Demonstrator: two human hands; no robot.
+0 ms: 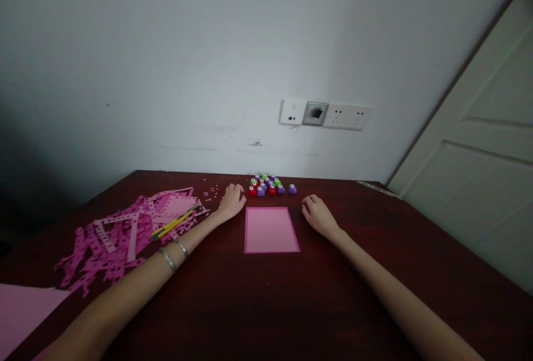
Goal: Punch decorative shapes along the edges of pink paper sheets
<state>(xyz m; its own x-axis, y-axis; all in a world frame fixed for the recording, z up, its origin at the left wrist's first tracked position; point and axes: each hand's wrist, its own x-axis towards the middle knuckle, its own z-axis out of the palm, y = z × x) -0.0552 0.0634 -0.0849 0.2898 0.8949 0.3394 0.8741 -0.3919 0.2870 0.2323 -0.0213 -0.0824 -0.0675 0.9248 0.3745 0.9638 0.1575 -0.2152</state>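
Note:
A light pink sheet of paper (pixel 271 230) with a darker pink border lies flat on the table between my two hands. My left hand (pixel 232 202) rests on the tabletop just beyond the sheet's left corner, fingers loosely bent and holding nothing. To the right of the sheet, my right hand (pixel 320 214) lies palm down, also without anything in it, its fingers slightly curled. Behind the paper stands a cluster of small red, purple and green craft punches (pixel 266 184) with white round tops. One purple punch (pixel 292 189) sits apart on the right.
Pink paper strips with punched holes (pixel 120 233) are heaped on the left, a yellow utility knife (pixel 175 224) on top. Tiny pink cutouts (pixel 212 191) lie scattered near my left hand. Another pink sheet (pixel 25 314) occupies the near left corner. A wall with sockets (pixel 347 116) rises behind the table.

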